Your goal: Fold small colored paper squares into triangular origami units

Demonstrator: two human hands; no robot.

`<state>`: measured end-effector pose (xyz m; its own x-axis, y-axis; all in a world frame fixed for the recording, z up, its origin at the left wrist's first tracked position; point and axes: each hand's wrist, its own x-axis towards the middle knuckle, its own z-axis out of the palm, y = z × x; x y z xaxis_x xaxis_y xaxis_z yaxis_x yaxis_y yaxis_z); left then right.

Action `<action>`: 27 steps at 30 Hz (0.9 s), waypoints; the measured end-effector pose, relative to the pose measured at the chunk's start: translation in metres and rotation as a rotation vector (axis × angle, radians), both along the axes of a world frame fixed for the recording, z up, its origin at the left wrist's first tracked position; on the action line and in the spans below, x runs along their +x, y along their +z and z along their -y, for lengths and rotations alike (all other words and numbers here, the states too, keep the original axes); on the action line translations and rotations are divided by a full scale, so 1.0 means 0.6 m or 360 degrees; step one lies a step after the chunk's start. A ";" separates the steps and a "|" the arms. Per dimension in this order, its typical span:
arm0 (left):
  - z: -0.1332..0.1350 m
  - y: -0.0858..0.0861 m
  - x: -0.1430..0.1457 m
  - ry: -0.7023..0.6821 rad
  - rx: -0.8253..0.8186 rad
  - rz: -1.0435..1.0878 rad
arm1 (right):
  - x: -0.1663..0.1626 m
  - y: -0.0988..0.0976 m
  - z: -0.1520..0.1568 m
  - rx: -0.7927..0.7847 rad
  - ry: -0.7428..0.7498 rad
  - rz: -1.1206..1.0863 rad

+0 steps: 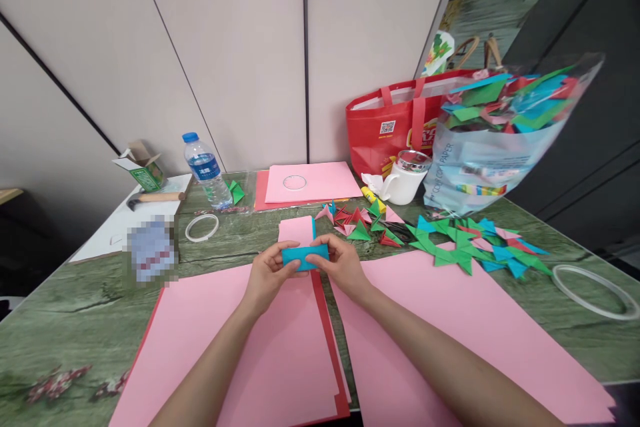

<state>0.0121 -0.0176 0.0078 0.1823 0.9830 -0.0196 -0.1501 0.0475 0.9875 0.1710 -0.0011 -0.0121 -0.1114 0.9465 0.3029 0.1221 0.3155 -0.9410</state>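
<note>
A folded strip of blue paper (305, 257) is held level between both hands, above the pink sheets. My left hand (265, 277) pinches its left end, thumb in front and fingers behind. At the other end, my right hand (345, 267) grips it the same way. Just beyond the strip lies a small stack of cut paper (296, 230), pink on top with a blue edge showing. Large pink sheets (240, 347) over red ones lie under my left forearm, and another pink stack (425, 327) lies under my right.
Folded paper pieces (360, 223) and linked green and blue shapes (450, 247) lie at right. Behind them stand a white mug (405, 180), a red bag (370, 133) and a filled plastic bag (470, 153). At left are a water bottle (207, 170), a hammer (155, 197) and a tape roll (202, 228).
</note>
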 end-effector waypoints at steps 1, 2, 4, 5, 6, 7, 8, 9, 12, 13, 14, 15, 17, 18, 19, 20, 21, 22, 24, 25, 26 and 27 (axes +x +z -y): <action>0.000 0.000 0.000 -0.0007 0.0004 0.0005 | 0.000 0.000 0.000 -0.0002 -0.0001 0.0005; 0.000 0.000 0.000 -0.0013 0.0007 0.0008 | 0.001 0.000 0.000 -0.0004 -0.0002 0.0011; 0.000 -0.001 -0.001 -0.0016 0.0008 0.0012 | 0.001 0.000 0.000 -0.0010 -0.0003 0.0016; 0.000 -0.001 -0.001 -0.0015 0.0006 0.0011 | 0.001 0.000 0.000 -0.0014 -0.0003 0.0015; -0.001 -0.001 -0.001 -0.0017 0.0002 0.0009 | 0.001 0.000 0.000 -0.0020 -0.0001 0.0011; -0.001 -0.001 -0.001 -0.0019 -0.0002 0.0005 | 0.000 -0.001 0.000 -0.0026 0.0003 0.0007; -0.001 -0.001 -0.001 -0.0020 -0.0006 -0.0001 | 0.000 -0.001 0.000 -0.0033 0.0007 0.0003; -0.001 -0.001 -0.001 -0.0018 -0.0010 -0.0008 | 0.000 -0.001 0.000 -0.0039 0.0010 0.0001; 0.000 0.000 -0.001 -0.0010 -0.0018 -0.0008 | 0.001 0.001 0.001 -0.0011 0.0009 0.0023; 0.000 0.000 -0.001 -0.0011 -0.0019 -0.0001 | 0.001 0.002 0.002 0.0024 0.0005 0.0051; 0.000 0.000 -0.001 -0.0014 -0.0020 0.0005 | 0.001 0.004 0.002 0.0065 0.0001 0.0086; 0.000 0.001 -0.001 -0.0016 -0.0019 0.0009 | 0.001 0.005 0.002 0.0104 0.0001 0.0121; 0.000 0.001 -0.001 -0.0017 -0.0016 0.0005 | 0.002 0.007 0.002 0.0155 0.0006 0.0167; 0.000 0.001 -0.001 -0.0015 -0.0014 0.0003 | 0.002 0.008 0.002 0.0164 0.0008 0.0175; 0.000 0.001 -0.001 -0.0013 -0.0012 0.0003 | 0.001 0.009 0.002 0.0167 0.0011 0.0176; 0.000 0.001 -0.001 -0.0013 -0.0009 0.0005 | 0.001 0.009 0.002 0.0167 0.0011 0.0173; 0.000 0.001 0.000 -0.0011 -0.0006 0.0006 | 0.001 0.009 0.002 0.0167 0.0012 0.0170; 0.000 0.001 0.000 -0.0007 -0.0004 0.0007 | 0.001 0.009 0.002 0.0164 0.0013 0.0169; 0.001 0.001 0.000 -0.0003 -0.0002 0.0000 | 0.002 0.010 0.002 0.0158 0.0018 0.0166; 0.001 0.001 0.000 -0.0002 -0.0001 -0.0007 | 0.002 0.010 0.002 0.0155 0.0021 0.0164; 0.001 0.002 0.000 -0.0002 0.0000 -0.0014 | 0.002 0.010 0.002 0.0152 0.0024 0.0162; 0.001 0.002 0.000 -0.0004 0.0001 -0.0021 | 0.002 0.010 0.002 0.0150 0.0027 0.0159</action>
<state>0.0122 -0.0182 0.0090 0.1843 0.9826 -0.0215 -0.1369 0.0473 0.9895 0.1722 -0.0023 -0.0063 -0.1610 0.9122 0.3768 0.2075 0.4046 -0.8907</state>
